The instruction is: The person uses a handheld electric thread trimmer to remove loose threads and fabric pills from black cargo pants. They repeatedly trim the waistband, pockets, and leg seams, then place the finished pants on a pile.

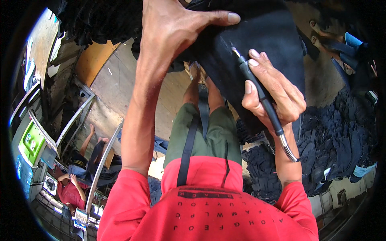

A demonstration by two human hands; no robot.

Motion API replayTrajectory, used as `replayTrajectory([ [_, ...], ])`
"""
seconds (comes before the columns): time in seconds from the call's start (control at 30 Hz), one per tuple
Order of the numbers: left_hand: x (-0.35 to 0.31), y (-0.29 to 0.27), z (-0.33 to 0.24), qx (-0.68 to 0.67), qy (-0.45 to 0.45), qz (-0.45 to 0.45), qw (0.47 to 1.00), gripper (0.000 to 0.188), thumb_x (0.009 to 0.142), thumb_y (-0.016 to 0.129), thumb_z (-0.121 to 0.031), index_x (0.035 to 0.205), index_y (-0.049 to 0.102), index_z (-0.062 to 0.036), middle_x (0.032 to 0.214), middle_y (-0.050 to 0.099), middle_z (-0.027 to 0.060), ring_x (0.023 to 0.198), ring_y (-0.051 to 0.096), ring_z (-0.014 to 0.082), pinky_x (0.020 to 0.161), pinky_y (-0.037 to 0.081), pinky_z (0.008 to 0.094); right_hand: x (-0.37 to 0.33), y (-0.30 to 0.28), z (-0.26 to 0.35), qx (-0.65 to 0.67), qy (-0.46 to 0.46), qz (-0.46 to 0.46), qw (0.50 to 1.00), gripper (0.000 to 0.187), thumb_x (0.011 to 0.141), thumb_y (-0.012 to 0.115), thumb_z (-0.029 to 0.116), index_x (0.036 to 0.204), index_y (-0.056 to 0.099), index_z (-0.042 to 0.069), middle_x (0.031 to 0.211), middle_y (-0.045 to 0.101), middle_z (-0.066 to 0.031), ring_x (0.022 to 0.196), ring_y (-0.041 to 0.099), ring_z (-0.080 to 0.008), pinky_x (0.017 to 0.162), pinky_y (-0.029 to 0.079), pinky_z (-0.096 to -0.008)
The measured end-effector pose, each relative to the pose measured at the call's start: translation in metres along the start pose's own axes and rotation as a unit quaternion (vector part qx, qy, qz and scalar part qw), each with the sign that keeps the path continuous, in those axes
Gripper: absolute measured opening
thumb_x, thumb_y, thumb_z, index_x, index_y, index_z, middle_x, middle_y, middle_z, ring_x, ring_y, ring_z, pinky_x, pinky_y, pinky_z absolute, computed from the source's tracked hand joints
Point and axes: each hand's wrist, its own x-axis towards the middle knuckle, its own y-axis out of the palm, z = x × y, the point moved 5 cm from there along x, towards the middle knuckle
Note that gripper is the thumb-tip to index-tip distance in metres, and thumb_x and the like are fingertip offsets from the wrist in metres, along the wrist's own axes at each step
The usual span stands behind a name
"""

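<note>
A piece of black denim cloth [273, 32] is spread out in front of me at the top. My left hand [171, 26] lies on its left part, thumb stretched out flat over the cloth; the other fingers run out of the picture. Between the fingers and thumb of my right hand [277, 88] is a slim black rotary tool handpiece [263, 98], held like a pen. Its thin metal tip points up and left at the cloth, beside a small pale scuffed mark; whether it touches I cannot tell. A metal spring sleeve leaves the tool's back end near my wrist.
Heaps of dark garments [313, 148] lie to the right, and more dark cloth [96, 20] is bunched at the upper left. Another person [74, 188] in red is at the lower left. A bare leg [321, 38] shows at the upper right. A green tray [32, 142] stands far left.
</note>
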Motion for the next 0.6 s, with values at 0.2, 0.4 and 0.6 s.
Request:
replayTrajectory([
  [0.2, -0.002, 0.000, 0.001, 0.010, -0.010, 0.000, 1.000, 0.040, 0.067, 0.105, -0.006, 0.094, 0.076, -0.0014, 0.087, 0.078, 0.0050, 0.076, 0.069, 0.0099, 0.070, 0.056, 0.0267, -0.005, -0.003, 0.000, -0.002, 0.003, 0.009, 1.000, 0.032, 0.079, 0.081, 0.000, 0.111, 0.082, -0.006, 0.108, 0.082, -0.0232, 0.105, 0.083, -0.0369, 0.099, 0.067, -0.0443],
  [0.4, 0.000, 0.000, 0.001, 0.002, 0.016, -0.001, 1.000, 0.040, 0.067, 0.104, -0.006, 0.094, 0.076, -0.0014, 0.088, 0.078, 0.0045, 0.078, 0.070, 0.0098, 0.073, 0.057, 0.0267, -0.012, -0.005, -0.001, 0.009, 0.010, -0.001, 1.000, 0.031, 0.079, 0.080, 0.000, 0.110, 0.082, -0.005, 0.108, 0.082, -0.0235, 0.104, 0.083, -0.0367, 0.099, 0.067, -0.0447],
  [0.6, 0.000, 0.003, -0.005, 0.045, -0.005, -0.009, 0.999, 0.040, 0.067, 0.105, -0.008, 0.094, 0.077, -0.0016, 0.088, 0.079, 0.0042, 0.077, 0.070, 0.0100, 0.073, 0.057, 0.0269, -0.020, -0.009, -0.001, 0.002, 0.016, 0.002, 1.000, 0.031, 0.080, 0.080, 0.000, 0.110, 0.082, -0.005, 0.109, 0.082, -0.0236, 0.105, 0.083, -0.0370, 0.098, 0.068, -0.0442],
])
